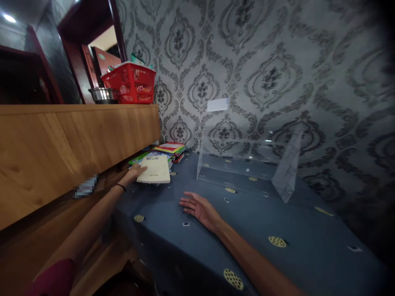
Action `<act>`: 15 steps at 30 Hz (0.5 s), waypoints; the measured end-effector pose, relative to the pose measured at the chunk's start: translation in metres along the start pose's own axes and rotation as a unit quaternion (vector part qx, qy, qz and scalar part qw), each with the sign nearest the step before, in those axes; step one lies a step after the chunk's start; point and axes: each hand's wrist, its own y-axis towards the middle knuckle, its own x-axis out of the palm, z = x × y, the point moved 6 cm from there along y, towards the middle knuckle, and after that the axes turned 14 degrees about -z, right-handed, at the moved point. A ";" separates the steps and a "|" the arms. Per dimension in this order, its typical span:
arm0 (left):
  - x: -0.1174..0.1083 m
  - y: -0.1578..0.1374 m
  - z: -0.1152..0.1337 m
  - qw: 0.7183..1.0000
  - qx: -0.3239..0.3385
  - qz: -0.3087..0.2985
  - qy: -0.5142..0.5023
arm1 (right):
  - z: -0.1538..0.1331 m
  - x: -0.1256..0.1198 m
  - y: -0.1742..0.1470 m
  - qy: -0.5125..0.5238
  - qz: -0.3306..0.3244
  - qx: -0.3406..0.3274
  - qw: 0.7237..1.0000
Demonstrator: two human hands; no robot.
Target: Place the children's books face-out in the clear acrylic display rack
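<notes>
At the far left of the cloth, my left hand (136, 172) grips the left edge of a cream-covered book (154, 169). Its thumb side lies over the cover and the other fingers are mostly hidden. The book rests on or just above a stack of colourful books (138, 158); I cannot tell which. My right hand (199, 209) is open above the dark blue cloth, fingers stretched toward the left and holding nothing. Beyond it stands a clear acrylic rack (286, 164) with tiers, close to the wall.
Another pile of books and folders (173, 149) lies against the wall. A wooden cabinet (77, 135) overhangs at left, bearing a red plastic basket (143, 86) and a metal bowl (104, 95). The patterned cloth (247, 222) covers the table, whose front edge drops toward the floor.
</notes>
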 end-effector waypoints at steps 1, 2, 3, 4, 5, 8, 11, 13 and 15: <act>0.009 -0.009 -0.001 1.000 0.004 -0.006 -0.022 | 0.001 -0.001 0.001 0.004 0.005 -0.001 1.000; 0.019 -0.017 -0.002 0.999 0.006 -0.014 -0.044 | 0.002 -0.001 0.001 0.009 0.010 -0.003 1.000; 0.029 -0.026 -0.002 0.997 0.008 -0.022 -0.067 | 0.002 -0.002 0.001 0.012 0.014 -0.006 1.000; 0.041 -0.034 -0.001 0.995 0.016 -0.030 -0.089 | 0.003 -0.002 0.001 0.012 0.018 -0.007 1.000; 0.052 -0.041 0.000 0.993 0.025 -0.038 -0.111 | 0.003 -0.002 0.001 0.008 0.020 -0.007 1.000; 0.086 -0.058 0.008 0.981 0.055 -0.071 -0.170 | 0.000 -0.008 0.000 -0.059 0.044 -0.006 0.997; 0.114 -0.070 0.021 0.969 0.077 -0.121 -0.199 | -0.008 -0.023 -0.002 -0.132 0.090 -0.023 0.987; 0.132 -0.078 0.031 0.963 0.088 -0.165 -0.196 | -0.014 -0.037 -0.004 -0.160 0.119 -0.036 0.979; 0.149 -0.089 0.041 0.955 0.101 -0.217 -0.174 | -0.021 -0.053 -0.007 -0.196 0.148 -0.041 0.969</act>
